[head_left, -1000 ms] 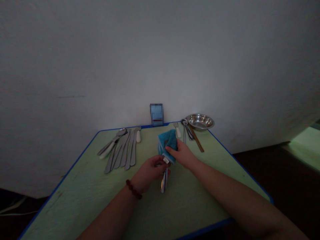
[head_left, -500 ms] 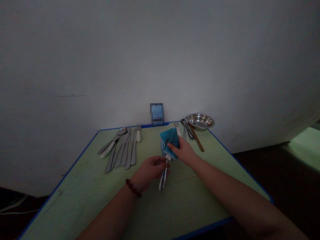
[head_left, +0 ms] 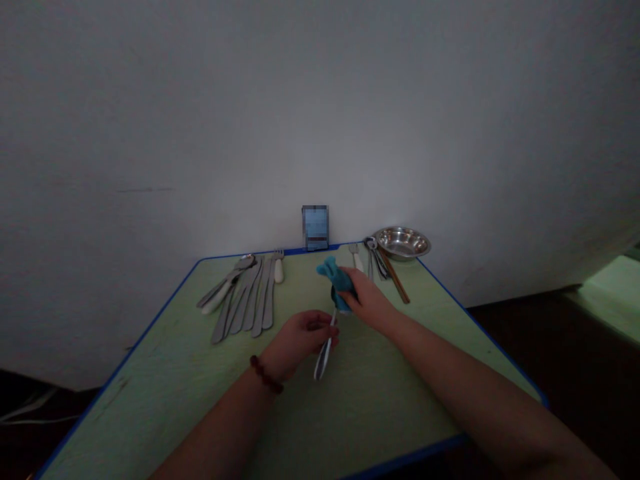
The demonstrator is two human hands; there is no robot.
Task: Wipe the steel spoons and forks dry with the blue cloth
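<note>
My left hand [head_left: 313, 337] pinches a piece of metal cutlery [head_left: 323, 360] by its shiny handle, which points down toward me. The far end of the cutlery is hidden inside a blue cloth [head_left: 342, 287], so its kind cannot be made out. Closed round that cloth is my right hand [head_left: 367, 300], just beyond the left and slightly to its right. A bunched corner of the cloth sticks up past the fingers. Both hands are above the middle of the green table [head_left: 395, 413].
Several knives [head_left: 253, 300] lie fanned out on the left, with spoons [head_left: 245, 261] and a white-handled fork [head_left: 279, 267]. At the back right are another fork [head_left: 356, 257], chopsticks [head_left: 395, 277] and a steel bowl [head_left: 403, 243]. A phone [head_left: 315, 228] leans on the wall.
The cloth has gone from spread out to squeezed tight round the cutlery's far end in my right hand. The left hand keeps its grip, and the handle has tilted slightly left.
</note>
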